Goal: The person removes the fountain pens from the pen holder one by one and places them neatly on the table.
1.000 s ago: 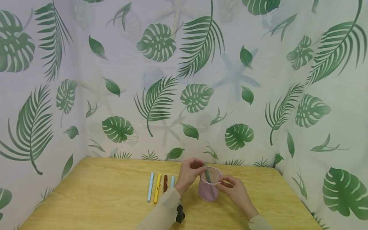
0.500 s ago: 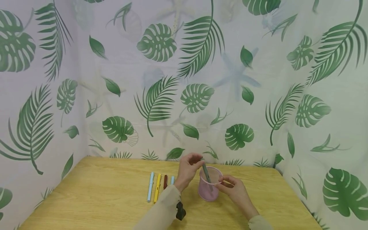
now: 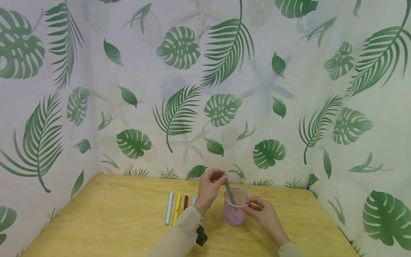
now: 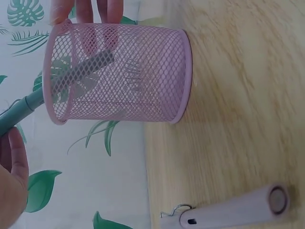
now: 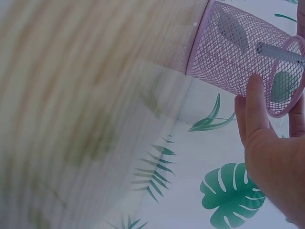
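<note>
A grey-green pen slants into a pink mesh pen holder, its upper end pinched between the thumb and fingers of my left hand. Through the mesh in the left wrist view, the pen's lower end shows inside the holder, well above its base. The holder stands upright on the wooden table. My right hand grips its rim from the right, thumb and fingers on either side of the mesh wall. In the right wrist view that hand is beside the holder's upper part.
Left of my left hand lie a light blue pen, a yellow pen, a dark red pen and another light blue pen, partly covered by my arm. A pale pen shows low in the left wrist view. Leaf-printed curtains surround the table.
My left hand has risen slightly, drawing the grey-green pen upward, so its lower end sits higher in the pen holder. My right hand keeps its hold on the rim.
</note>
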`<state>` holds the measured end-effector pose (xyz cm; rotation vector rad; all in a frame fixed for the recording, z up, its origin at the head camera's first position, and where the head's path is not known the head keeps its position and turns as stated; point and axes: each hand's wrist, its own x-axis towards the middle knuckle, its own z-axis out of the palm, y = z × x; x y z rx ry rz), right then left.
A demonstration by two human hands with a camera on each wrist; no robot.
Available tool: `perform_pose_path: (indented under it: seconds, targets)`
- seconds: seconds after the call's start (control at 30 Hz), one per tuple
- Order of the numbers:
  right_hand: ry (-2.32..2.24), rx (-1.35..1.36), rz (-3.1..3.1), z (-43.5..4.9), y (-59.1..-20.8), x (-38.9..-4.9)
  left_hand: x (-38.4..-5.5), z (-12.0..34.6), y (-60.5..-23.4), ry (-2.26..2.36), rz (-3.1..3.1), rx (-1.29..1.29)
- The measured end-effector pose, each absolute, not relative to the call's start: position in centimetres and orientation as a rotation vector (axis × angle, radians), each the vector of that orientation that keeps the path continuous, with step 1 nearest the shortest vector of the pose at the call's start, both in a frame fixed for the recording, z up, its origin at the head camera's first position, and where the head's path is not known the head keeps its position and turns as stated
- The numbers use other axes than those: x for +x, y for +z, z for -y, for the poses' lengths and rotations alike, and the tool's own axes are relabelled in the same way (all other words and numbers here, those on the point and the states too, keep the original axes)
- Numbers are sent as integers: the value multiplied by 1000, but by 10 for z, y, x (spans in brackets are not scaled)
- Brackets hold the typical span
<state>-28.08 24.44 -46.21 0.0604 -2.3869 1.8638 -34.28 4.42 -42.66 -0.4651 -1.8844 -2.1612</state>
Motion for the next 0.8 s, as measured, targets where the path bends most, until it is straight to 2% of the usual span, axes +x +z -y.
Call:
perform_pose_path:
  seconds: [0.43, 0.8]
  targets:
    - [1858, 68, 2406, -246, -465, -278, -345, -27, -427, -2189, 1728, -412]
    - [1827, 85, 2407, -247, -463, -280, -352, -18, -406, -2166, 1650, -407]
